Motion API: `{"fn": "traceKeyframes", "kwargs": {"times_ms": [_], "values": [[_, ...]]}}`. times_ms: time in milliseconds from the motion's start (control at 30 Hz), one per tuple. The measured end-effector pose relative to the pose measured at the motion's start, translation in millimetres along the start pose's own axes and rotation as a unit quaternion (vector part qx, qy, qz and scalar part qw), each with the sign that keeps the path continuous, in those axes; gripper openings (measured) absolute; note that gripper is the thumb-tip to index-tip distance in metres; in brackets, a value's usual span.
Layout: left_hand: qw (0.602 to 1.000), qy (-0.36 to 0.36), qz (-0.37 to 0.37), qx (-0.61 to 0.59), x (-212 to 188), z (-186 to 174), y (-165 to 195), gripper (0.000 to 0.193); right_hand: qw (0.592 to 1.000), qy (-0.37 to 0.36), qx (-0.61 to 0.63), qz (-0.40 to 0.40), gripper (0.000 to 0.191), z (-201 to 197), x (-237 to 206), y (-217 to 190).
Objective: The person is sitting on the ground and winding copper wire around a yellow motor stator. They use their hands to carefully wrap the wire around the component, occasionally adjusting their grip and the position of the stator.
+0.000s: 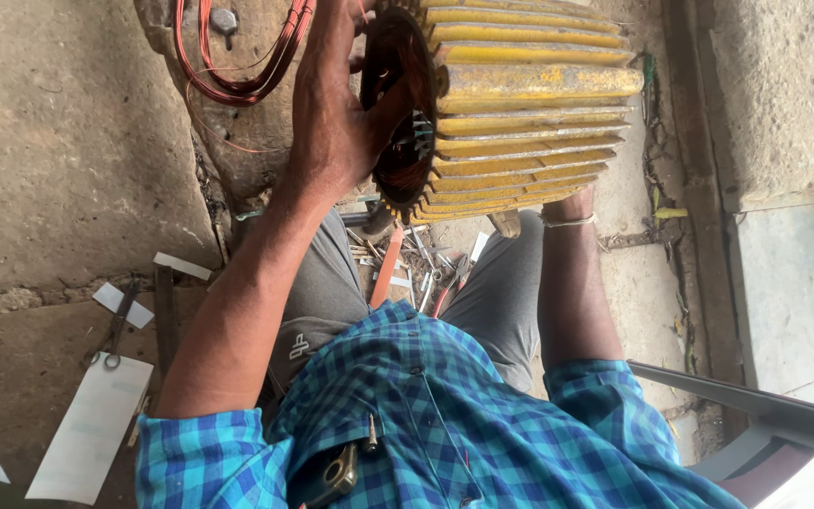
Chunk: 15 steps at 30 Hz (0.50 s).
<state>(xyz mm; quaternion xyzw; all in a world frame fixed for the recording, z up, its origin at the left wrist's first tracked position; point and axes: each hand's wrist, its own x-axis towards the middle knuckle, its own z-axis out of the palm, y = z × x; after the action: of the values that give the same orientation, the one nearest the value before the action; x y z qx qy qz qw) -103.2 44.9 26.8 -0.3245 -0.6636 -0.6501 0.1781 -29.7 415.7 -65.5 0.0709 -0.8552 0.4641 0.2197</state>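
Note:
A yellow finned motor housing [529, 104] lies on its side above my knees, its open end facing left. Dark copper windings [402, 160] line the bore. My left hand [332, 104] is curled over the rim of that open end, with the fingers reaching in among the windings. My right hand [575, 202] presses against the underside of the housing; only the wrist, with a thread band, and the heel of the hand show, and the fingers are hidden behind the fins.
A loose coil of copper wire [237, 57] hangs at top left. Scissors [115, 330] and white paper sheets [91, 424] lie on the concrete floor at left. Small hand tools [421, 269] lie between my legs. A grey metal bar [756, 405] crosses the lower right.

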Motion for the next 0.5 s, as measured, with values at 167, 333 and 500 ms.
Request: {"fn": "traceKeyframes", "kwargs": {"times_ms": [167, 333, 500], "values": [[1.000, 0.004, 0.006, 0.013, -4, 3, -1, 0.058, 1.000, 0.003, 0.003, 0.002, 0.049, 0, -3, 4], [1.000, -0.003, 0.015, 0.015, -6, 4, -8, 0.057, 1.000, 0.004, 0.007, 0.006, 0.049, -1, -6, 8], [0.999, -0.001, 0.019, 0.038, -8, 4, -12, 0.058, 1.000, 0.005, 0.007, 0.007, 0.049, -2, -6, 8]]}}
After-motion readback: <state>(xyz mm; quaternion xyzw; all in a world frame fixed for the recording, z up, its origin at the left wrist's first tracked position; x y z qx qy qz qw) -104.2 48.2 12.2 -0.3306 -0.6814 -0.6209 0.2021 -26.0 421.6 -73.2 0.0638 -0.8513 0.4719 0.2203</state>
